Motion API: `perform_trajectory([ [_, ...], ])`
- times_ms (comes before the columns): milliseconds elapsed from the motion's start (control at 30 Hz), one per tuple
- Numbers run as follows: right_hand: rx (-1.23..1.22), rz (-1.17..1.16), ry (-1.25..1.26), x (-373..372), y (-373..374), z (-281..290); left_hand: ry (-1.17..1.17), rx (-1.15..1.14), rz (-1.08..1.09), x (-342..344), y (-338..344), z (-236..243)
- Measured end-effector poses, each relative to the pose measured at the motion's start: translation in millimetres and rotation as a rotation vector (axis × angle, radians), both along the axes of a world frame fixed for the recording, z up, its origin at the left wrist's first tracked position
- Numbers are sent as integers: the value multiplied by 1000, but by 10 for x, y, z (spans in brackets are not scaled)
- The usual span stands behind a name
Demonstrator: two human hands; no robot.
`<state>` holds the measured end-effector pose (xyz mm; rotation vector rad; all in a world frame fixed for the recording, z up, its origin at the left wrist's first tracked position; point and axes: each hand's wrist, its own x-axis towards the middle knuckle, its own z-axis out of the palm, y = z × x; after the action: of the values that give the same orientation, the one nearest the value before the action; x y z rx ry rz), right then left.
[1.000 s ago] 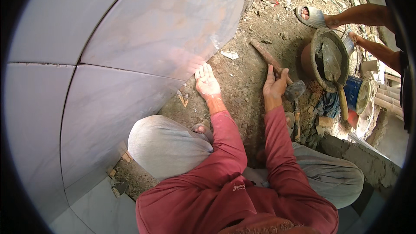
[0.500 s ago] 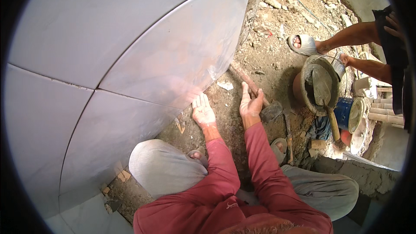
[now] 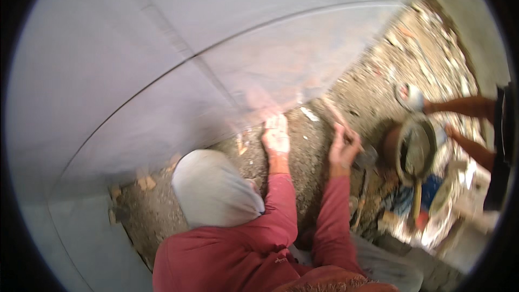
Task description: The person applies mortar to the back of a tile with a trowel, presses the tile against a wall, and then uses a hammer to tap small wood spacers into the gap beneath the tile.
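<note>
Tile [image 3: 294, 57]: the large, glossy grey panel ahead of the left grip [image 3: 277, 139], its lower edge at the fingertips (contact cannot be confirmed; the view is blurred). Left grip: open, palm up, fingers extended. Expect a stiff, heavy slab with a slippery face and brittle corners. Support it from beneath the lower edge on flat palms; do not pinch a corner or lever against the edge.

Mallet [image 3: 337, 113]: lying over the ground [image 3: 313, 157] at the right grip [image 3: 344, 148], its dark head toward the bucket [image 3: 391, 145]. Right grip: not closed, thumb apart from the fingers; whether it touches the handle cannot be told. Expect a rigid handle and most of the weight in the head. Take hold around mid-handle, fingers clear of the head.
</note>
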<state>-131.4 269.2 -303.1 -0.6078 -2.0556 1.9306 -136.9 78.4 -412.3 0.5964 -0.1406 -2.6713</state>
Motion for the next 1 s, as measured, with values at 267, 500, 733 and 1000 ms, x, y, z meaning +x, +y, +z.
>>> perform_trajectory([
  [267, -1262, -356, 183, -102, -50, -148, -22, 55, 20, -7, 105, 62],
  [500, -1126, -248, 240, -93, -50, 43, -39, 85, 52, -5, 143, 25],
  [733, -334, -52, -83, 63, 698, 224, -23, 54, 32, -29, 118, 6],
  [1000, 1411, 77, -346, 47, 1021, 344, -43, 80, -16, -78, 118, -3],
])
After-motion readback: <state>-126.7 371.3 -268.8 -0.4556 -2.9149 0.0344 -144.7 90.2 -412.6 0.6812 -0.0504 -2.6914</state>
